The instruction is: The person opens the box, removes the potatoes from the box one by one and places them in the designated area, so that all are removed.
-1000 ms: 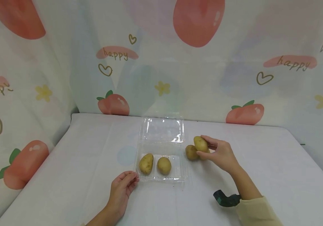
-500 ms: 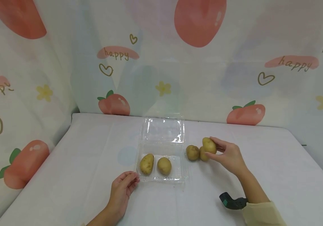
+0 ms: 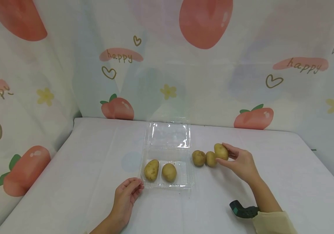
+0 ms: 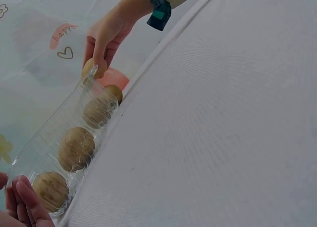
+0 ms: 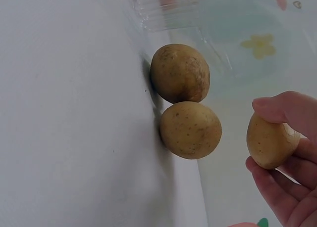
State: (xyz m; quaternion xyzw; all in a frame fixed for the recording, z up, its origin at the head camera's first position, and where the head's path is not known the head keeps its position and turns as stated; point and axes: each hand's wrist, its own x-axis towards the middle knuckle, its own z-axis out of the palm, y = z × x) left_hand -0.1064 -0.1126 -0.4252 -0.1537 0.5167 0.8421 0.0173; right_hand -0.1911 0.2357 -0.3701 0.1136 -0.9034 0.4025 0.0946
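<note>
My right hand (image 3: 244,164) pinches a potato (image 3: 221,151) between thumb and fingers, raised above the table to the right of the container. In the right wrist view this potato (image 5: 270,142) is apart from two others. Those two, a browner potato (image 3: 198,158) and a paler potato (image 3: 211,159), lie side by side on the cloth. A clear plastic clamshell container (image 3: 189,175) has its lid folded back; a long potato (image 3: 151,170) and a round potato (image 3: 169,172) lie in it. My left hand (image 3: 127,196) holds the container's near left corner with its fingertips.
White cloth (image 3: 96,182) covers the table. A printed curtain (image 3: 202,87) hangs along its back edge and left side. The raised lid (image 3: 169,135) stands behind the container's tray. A dark device (image 3: 242,210) is strapped at the right wrist.
My right hand has moved to the right with its potato, away from the container. The two potatoes behind it show more fully. My left hand and the container have stayed put.
</note>
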